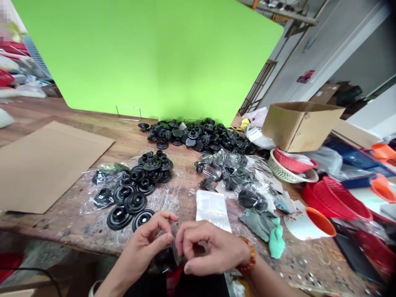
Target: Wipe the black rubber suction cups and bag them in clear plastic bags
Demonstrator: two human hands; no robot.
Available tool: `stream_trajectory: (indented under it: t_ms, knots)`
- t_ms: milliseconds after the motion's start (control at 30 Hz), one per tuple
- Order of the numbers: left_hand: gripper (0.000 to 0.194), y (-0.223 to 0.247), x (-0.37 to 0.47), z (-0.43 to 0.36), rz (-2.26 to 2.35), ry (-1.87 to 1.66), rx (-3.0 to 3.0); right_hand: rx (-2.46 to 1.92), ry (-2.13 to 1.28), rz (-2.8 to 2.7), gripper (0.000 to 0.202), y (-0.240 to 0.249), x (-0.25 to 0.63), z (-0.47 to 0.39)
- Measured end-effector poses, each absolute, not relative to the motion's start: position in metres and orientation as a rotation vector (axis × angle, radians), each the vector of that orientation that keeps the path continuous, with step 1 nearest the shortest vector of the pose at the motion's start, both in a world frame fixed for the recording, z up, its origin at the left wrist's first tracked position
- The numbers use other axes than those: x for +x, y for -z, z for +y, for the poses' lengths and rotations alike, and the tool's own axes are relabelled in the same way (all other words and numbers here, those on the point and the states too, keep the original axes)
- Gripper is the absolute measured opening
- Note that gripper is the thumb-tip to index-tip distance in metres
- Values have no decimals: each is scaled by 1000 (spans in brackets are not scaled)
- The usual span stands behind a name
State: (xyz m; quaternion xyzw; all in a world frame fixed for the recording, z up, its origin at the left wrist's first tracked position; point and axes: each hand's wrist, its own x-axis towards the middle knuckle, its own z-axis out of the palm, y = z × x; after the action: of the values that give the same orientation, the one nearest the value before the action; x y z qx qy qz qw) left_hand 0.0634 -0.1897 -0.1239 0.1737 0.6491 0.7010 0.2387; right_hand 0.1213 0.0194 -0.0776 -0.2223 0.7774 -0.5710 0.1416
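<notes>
At the table's front edge, a clear plastic bag hangs between my two hands, with a dark rounded part inside or behind it. My left hand pinches the bag's left side between thumb and fingers. Curled fingers of my right hand grip its right edge. Just beyond my left hand lie black stepped round discs with raised hubs, some stacked. A pile of flat clear bags rests beyond my right hand. Some discs at the left are wrapped in clear plastic.
A large heap of black discs lines the back below a green panel. Bagged pieces lie right of centre. Cardboard covers the left. Rightward are a teal cloth, white-and-orange cup, red baskets and cardboard box.
</notes>
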Motion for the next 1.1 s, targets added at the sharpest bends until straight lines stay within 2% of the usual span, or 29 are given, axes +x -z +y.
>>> stream_trajectory:
  t_ms: [200,267,333,433,467,633,800,867,1000,1100]
  knots:
    - [23,123,79,-180,1620,-2063,308,-607,1454,2544,25,87,115,-1]
    - [21,121,81,-179,1660,-2061,309,-620,1486,2568,19,91,113,-9]
    - [15,122,81,-177,1624,-2106,289,-550,1609,2627,22,93,110,-15]
    - [65,127,78,-175,1446,-2118,198,-376,1852,2561,21,92,101,-17]
    - [72,129,78,-174,1428,-2093,149,-317,1905,2509,20,92,96,-16]
    - [50,139,72,-170,1755,-1959,-24,-164,1906,2387,26,98,69,0]
    - [71,153,70,-164,1834,-2070,14,107,1969,2416,27,110,24,29]
    - [61,158,74,-162,1952,-2074,69,238,1964,2579,22,115,9,42]
    - [22,162,87,-162,2115,-1853,345,375,1898,2841,14,116,17,64]
    - [15,163,97,-159,2142,-1727,492,175,1634,3091,11,114,61,70]
